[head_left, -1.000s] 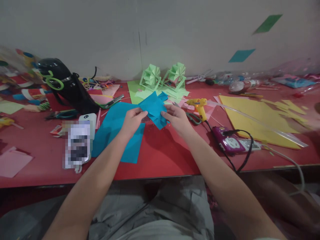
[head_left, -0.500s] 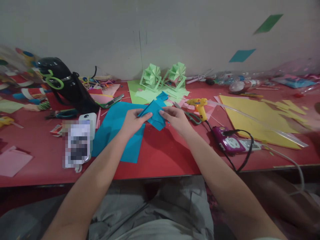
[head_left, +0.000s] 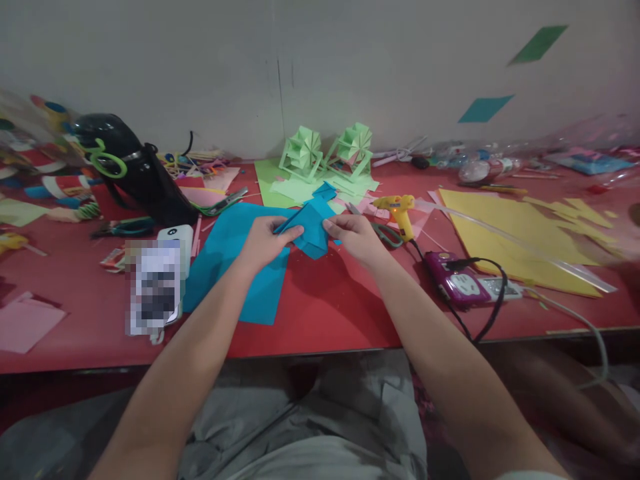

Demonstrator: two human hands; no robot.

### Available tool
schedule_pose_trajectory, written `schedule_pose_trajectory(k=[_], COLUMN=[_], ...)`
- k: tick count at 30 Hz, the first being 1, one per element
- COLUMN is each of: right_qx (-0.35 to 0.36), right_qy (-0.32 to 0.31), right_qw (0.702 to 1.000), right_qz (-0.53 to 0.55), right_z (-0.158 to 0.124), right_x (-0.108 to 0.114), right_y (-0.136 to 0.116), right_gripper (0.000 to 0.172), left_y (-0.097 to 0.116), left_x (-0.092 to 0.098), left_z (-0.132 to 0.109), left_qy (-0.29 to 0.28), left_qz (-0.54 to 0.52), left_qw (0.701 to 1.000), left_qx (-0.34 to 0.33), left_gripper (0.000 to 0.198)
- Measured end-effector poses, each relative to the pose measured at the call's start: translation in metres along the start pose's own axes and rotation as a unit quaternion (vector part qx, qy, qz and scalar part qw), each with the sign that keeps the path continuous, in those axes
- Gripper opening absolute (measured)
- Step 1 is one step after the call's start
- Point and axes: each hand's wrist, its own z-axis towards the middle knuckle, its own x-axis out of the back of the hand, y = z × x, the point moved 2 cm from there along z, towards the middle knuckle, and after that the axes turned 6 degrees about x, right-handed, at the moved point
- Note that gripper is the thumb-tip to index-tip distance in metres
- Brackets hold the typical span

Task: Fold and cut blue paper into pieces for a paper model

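A folded piece of blue paper (head_left: 311,230) is held above the red table. My left hand (head_left: 265,243) pinches its left side, thumb on top. At its right edge, my right hand (head_left: 353,237) grips it between thumb and fingers. Under my left forearm lies a larger blue sheet (head_left: 265,293). Just behind the held paper is a small blue folded piece (head_left: 325,191). Two light green paper models (head_left: 304,152) stand behind on green paper. A yellow glue gun (head_left: 400,212) and scissors (head_left: 387,235) lie to the right of my right hand.
On the left of the red table (head_left: 330,327) are a black bottle (head_left: 135,167), a phone (head_left: 157,287) and pliers (head_left: 125,227). Yellow sheets (head_left: 515,247), a clear ruler (head_left: 540,252) and a purple device (head_left: 457,283) with cables lie right. Plastic bottles (head_left: 483,170) lie near the wall.
The lower part of the held blue paper has shifted and looks more folded up. My right hand has moved slightly to the right; my left hand has barely moved.
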Motion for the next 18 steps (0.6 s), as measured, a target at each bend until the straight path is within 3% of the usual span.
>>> schedule_pose_trajectory(k=[7, 12, 18], right_qx=[-0.022, -0.013, -0.004], right_qy=[0.009, 0.026, -0.002], right_qw=[0.998, 1.000, 1.000], right_qz=[0.053, 0.004, 0.016], right_z=[0.0007, -0.0023, -0.0034], right_x=[0.0006, -0.0034, -0.0064], right_y=[0.0008, 0.0006, -0.0002], right_gripper=[0.043, 0.045, 0.045], left_y=[-0.0001, -0.0006, -0.0024], left_x=[0.0041, 0.0025, 0.0030], left_z=[0.0018, 0.0021, 0.0057], left_qy=[-0.032, -0.056, -0.054], left_qz=[-0.095, -0.098, -0.140], left_qw=[0.994, 0.993, 0.988], left_qx=[0.036, 0.031, 0.031], left_gripper=[0.035, 0.034, 0.028])
